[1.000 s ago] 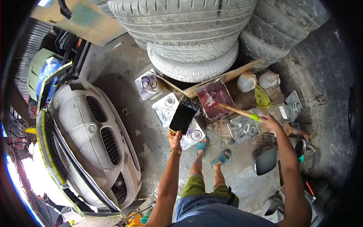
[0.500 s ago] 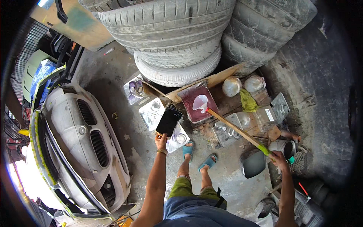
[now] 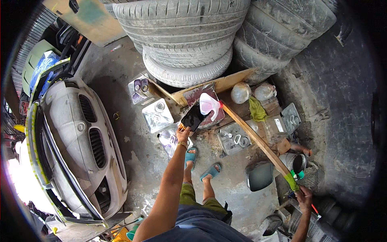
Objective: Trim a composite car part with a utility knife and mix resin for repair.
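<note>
My left hand (image 3: pixel 184 134) is closed on the near edge of an open black container (image 3: pixel 192 117), held at a slant. My right hand (image 3: pixel 303 196) grips the green-wrapped end of a long wooden stick (image 3: pixel 256 139). On the stick's far end, a cut plastic bottle scoop (image 3: pixel 209 104), whitish-pink with a red neck, hangs at the black container's right edge. I cannot tell whether liquid is running from it. Partly hidden behind the scoop stands an open square tin (image 3: pixel 219 117), pink-stained inside.
Metal cans (image 3: pixel 157 115) stand left of the black container, another can (image 3: pixel 234 138) to the right. Stacked tyres (image 3: pixel 181 24) rise beyond. A car front (image 3: pixel 86 133) lies at left. Bagged jugs (image 3: pixel 240 93), a green cloth (image 3: pixel 256 109) and a dark-topped container (image 3: pixel 260 176) are at right.
The scoop has come up from over the pink-stained tin to the black container. My left hand has brought that container right, against the tin. My right hand has moved lower in view.
</note>
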Available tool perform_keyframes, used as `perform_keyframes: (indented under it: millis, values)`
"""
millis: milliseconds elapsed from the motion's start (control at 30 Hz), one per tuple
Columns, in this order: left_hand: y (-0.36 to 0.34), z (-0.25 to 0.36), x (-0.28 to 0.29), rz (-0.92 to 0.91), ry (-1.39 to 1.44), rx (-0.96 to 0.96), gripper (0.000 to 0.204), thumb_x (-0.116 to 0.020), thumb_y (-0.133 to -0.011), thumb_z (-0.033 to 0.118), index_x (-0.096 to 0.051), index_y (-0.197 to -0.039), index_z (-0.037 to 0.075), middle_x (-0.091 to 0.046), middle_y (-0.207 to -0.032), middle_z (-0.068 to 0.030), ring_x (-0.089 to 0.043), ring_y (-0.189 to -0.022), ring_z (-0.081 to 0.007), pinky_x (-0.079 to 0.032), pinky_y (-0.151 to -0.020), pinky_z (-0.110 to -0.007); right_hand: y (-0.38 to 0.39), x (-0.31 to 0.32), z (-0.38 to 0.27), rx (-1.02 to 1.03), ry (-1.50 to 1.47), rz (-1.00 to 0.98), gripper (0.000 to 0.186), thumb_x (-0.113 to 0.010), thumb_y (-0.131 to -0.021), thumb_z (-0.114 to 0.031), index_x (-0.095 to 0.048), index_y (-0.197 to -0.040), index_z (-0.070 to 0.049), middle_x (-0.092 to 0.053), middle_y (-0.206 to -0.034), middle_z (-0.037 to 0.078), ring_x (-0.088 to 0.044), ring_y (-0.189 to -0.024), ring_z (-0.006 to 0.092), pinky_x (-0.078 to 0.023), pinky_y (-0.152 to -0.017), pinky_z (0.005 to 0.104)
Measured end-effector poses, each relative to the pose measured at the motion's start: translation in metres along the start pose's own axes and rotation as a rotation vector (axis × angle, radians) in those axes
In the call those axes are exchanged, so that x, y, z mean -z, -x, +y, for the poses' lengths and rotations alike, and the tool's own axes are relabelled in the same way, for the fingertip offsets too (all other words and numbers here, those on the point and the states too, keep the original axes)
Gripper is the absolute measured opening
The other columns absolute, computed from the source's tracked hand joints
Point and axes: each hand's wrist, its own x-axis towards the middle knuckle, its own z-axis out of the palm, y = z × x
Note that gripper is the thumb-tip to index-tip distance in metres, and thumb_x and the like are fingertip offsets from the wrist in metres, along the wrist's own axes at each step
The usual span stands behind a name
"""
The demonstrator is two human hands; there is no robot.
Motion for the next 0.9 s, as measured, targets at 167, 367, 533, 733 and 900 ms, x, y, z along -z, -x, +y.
perform_keyframes:
  millis: [167, 367, 533, 733, 900]
  values:
    - [0.003, 0.017, -0.010, -0.044, -0.016, 0.048, 0.050, -0.076, -0.062, 0.014, -0.053, -0.103, -0.004, -0.061, -0.084, -0.0067, -0.059, -0.067, -0.0138, -0.050, -0.060, -0.026, 0.005, -0.009, -0.013, 0.233, 0.243, 0.117, 0.029, -0.068, -0.079, -0.015, -0.059, -0.100, 0.003, -0.057, -0.078, 0.003, -0.049, -0.070, 0.0111, -0.042, -0.065, 0.0263]
    - [-0.010, 0.017, -0.003, -0.058, 0.066, -0.019, 0.046, -0.075, -0.062, 0.016, -0.055, -0.099, -0.003, -0.061, -0.080, -0.0051, -0.058, -0.064, -0.0128, -0.049, -0.059, -0.026, 0.013, -0.007, -0.020, 0.184, 0.192, 0.098, 0.035, -0.069, -0.075, -0.003, -0.061, -0.109, 0.002, -0.063, -0.096, 0.009, -0.059, -0.086, 0.0162, -0.047, -0.079, 0.0306]
    - [-0.021, 0.006, 0.012, -0.017, 0.132, -0.033, 0.042, -0.074, -0.063, 0.015, -0.056, -0.097, -0.003, -0.062, -0.079, -0.0046, -0.056, -0.062, -0.0118, -0.047, -0.057, -0.025, 0.010, -0.002, 0.009, -0.180, -0.260, 0.059, 0.020, -0.071, -0.076, -0.008, -0.062, -0.094, -0.004, -0.058, -0.083, -0.001, -0.054, -0.069, 0.0058, -0.043, -0.056, 0.0199]
    - [-0.029, 0.009, 0.049, 0.056, 0.132, -0.035, 0.030, -0.072, -0.069, 0.013, -0.056, -0.093, 0.005, -0.060, -0.075, -0.0020, -0.054, -0.058, -0.0099, -0.044, -0.050, -0.021, -0.040, -0.040, -0.027, -0.403, -0.263, -0.100, 0.019, -0.065, -0.084, -0.020, -0.055, -0.097, -0.009, -0.049, -0.070, -0.006, -0.048, -0.061, 0.0037, -0.037, -0.049, 0.0187]
    - [-0.026, 0.025, 0.065, 0.009, 0.126, -0.042, 0.024, -0.071, -0.071, 0.016, -0.056, -0.087, 0.007, -0.057, -0.068, 0.0007, -0.051, -0.052, -0.0079, -0.041, -0.048, -0.020, -0.159, -0.145, -0.054, 0.172, 0.233, -0.102, 0.016, -0.055, -0.083, -0.008, -0.055, -0.095, 0.004, -0.060, -0.078, 0.018, -0.061, -0.075, 0.0290, -0.045, -0.065, 0.0367]
